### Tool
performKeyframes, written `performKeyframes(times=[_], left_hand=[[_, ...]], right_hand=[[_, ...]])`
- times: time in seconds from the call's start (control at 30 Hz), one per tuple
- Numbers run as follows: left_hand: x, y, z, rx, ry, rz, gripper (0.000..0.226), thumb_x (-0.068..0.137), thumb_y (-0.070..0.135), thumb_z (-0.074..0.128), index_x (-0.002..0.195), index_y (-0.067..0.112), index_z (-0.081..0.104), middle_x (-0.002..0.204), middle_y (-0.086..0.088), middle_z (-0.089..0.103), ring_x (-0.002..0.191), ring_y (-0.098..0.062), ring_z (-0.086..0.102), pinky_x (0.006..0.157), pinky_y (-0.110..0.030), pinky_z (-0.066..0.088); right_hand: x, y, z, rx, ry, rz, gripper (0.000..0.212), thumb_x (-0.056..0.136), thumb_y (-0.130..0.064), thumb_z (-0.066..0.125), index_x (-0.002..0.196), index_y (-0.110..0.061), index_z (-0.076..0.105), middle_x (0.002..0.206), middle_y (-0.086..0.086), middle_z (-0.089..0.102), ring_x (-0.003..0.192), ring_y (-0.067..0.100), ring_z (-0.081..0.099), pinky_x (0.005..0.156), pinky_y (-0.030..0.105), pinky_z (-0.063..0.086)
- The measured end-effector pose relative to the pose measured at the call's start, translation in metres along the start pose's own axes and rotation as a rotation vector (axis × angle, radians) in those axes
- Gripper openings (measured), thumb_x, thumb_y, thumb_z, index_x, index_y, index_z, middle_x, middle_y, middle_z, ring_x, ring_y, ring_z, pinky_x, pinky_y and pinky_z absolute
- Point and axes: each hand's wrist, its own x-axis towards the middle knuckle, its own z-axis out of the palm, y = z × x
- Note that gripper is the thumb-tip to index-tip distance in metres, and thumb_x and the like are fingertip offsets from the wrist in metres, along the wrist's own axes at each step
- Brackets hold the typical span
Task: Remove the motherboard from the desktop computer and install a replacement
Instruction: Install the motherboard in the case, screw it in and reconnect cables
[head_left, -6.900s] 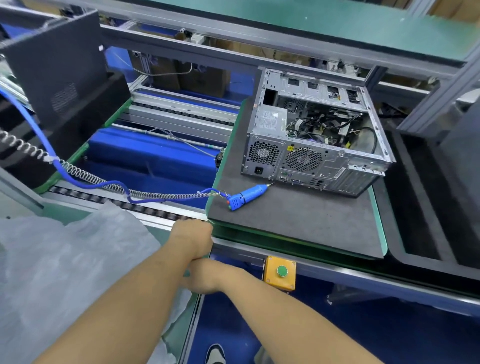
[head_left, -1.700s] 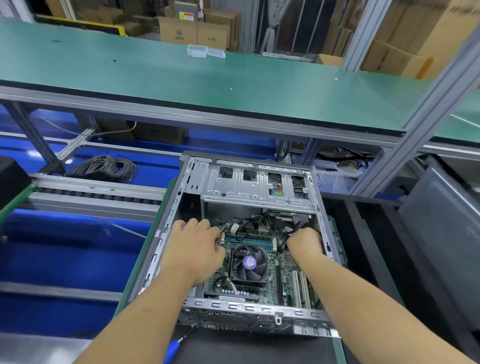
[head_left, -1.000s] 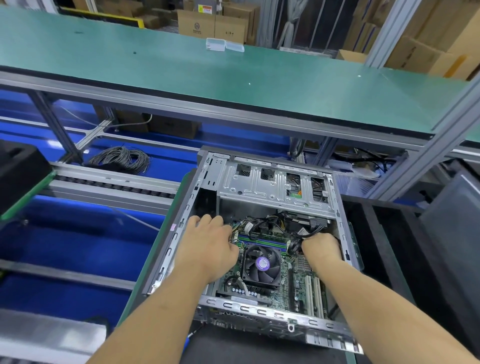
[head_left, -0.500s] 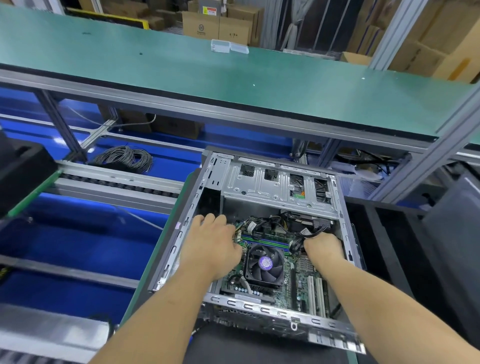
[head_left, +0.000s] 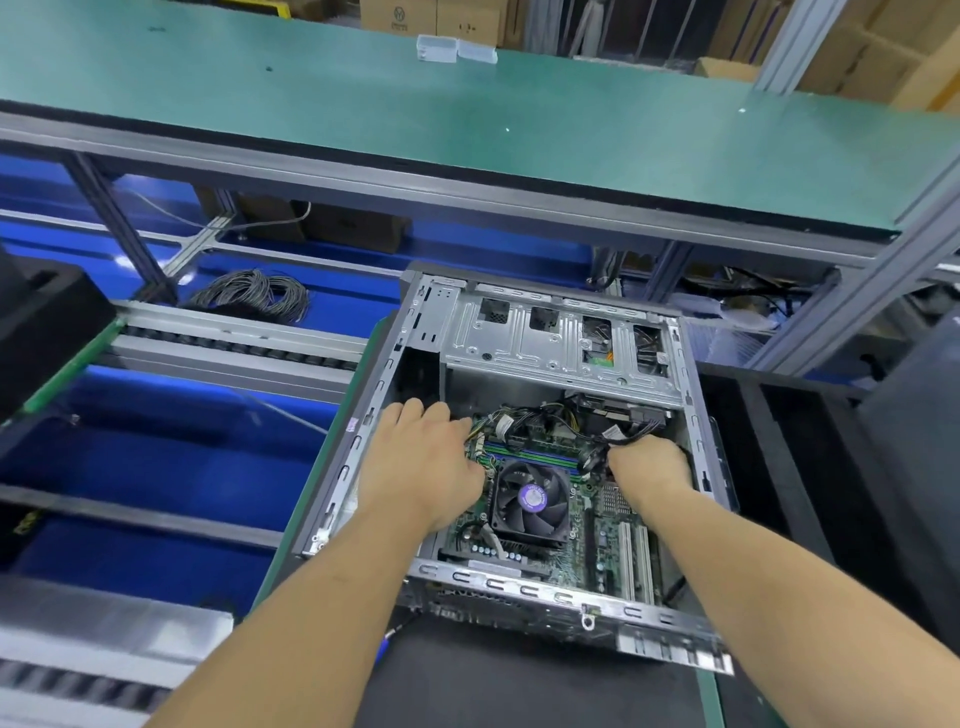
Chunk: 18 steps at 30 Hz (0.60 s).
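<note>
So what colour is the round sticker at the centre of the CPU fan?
Purple, on the black CPU fan; the head view, the only one, shows it clearly.

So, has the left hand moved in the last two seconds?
No. The left hand still sits directly left of the CPU fan inside the case; only the camera shifted.

Computer case (head_left: 540, 332) on dark mat (head_left: 519, 686)
</note>
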Motion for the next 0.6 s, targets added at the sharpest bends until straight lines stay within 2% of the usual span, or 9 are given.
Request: performKeyframes(times=[0.1,0.17,0.23,0.3,0.4,0.43,0.53,0.6], left_hand=[[0.001,0.0,0.0,0.018,-0.002,0.013,0.058,0.085,0.045,0.031,0.133,0.029,0.059,0.115,0.006,0.056,0.107,-0.02,0.046,0.105,-0.039,0.033],[0.002,-0.001,0.0,0.03,-0.014,0.02,0.054,0.086,0.046,0.031,0.128,0.029,0.061,0.114,0.006,0.055,0.107,-0.02,0.046,0.104,-0.04,0.033],[0.002,-0.001,0.0,0.042,-0.015,0.026,0.051,0.086,0.045,0.033,0.125,0.029,0.063,0.113,0.006,0.055,0.106,-0.02,0.045,0.103,-0.04,0.033],[0.002,-0.001,0.0,0.041,-0.02,0.022,0.049,0.087,0.043,0.035,0.125,0.028,0.061,0.114,0.005,0.055,0.107,-0.021,0.046,0.103,-0.041,0.033],[0.0,0.001,0.0,0.039,0.001,0.014,0.044,0.088,0.041,0.038,0.123,0.027,0.06,0.107,0.004,0.054,0.105,-0.022,0.047,0.102,-0.039,0.034],[-0.001,0.001,-0.001,0.035,0.006,0.012,0.042,0.087,0.04,0.039,0.121,0.026,0.06,0.102,0.004,0.051,0.103,-0.021,0.047,0.101,-0.038,0.034],[-0.004,0.004,-0.002,0.039,0.0,0.015,0.035,0.088,0.039,0.04,0.113,0.024,0.06,0.093,0.005,0.041,0.097,-0.021,0.044,0.098,-0.038,0.034],[-0.003,0.006,-0.005,0.047,-0.024,0.0,0.032,0.089,0.039,0.041,0.109,0.023,0.06,0.094,0.004,0.043,0.098,-0.022,0.045,0.097,-0.038,0.034]], right_hand=[[-0.004,-0.002,0.001,-0.02,0.01,-0.001,0.036,0.092,-0.001,0.049,0.122,-0.012,0.065,0.118,0.008,0.065,0.103,0.026,0.065,0.067,0.034,0.048],[-0.015,-0.012,0.003,-0.049,-0.023,0.006,0.044,0.095,-0.003,0.043,0.136,-0.009,0.056,0.139,0.02,0.048,0.105,0.029,0.064,0.067,0.036,0.052],[-0.03,-0.026,0.003,-0.001,-0.076,0.03,0.047,0.094,-0.008,0.043,0.141,-0.008,0.048,0.149,0.025,0.033,0.104,0.033,0.063,0.067,0.037,0.054],[-0.037,-0.032,0.002,0.216,-0.133,0.118,0.041,0.094,-0.012,0.046,0.134,-0.007,0.052,0.142,0.02,0.039,0.105,0.033,0.063,0.071,0.037,0.051],[-0.038,-0.022,0.0,0.514,-0.153,0.179,0.016,0.096,-0.011,0.046,0.1,-0.006,0.06,0.116,0.015,0.059,0.093,0.03,0.065,0.068,0.033,0.052],[-0.038,-0.019,0.002,0.574,-0.175,0.192,0.017,0.097,-0.009,0.044,0.094,-0.005,0.06,0.108,0.013,0.063,0.086,0.027,0.063,0.065,0.029,0.05],[-0.038,-0.013,0.003,0.814,-0.217,0.318,0.019,0.097,-0.006,0.045,0.104,-0.004,0.063,0.087,0.003,0.063,0.067,0.016,0.056,0.05,0.022,0.043],[-0.036,-0.013,-0.002,0.984,-0.179,0.449,0.02,0.096,-0.008,0.051,0.108,-0.009,0.067,0.094,-0.002,0.068,0.082,0.014,0.065,0.054,0.02,0.043]])
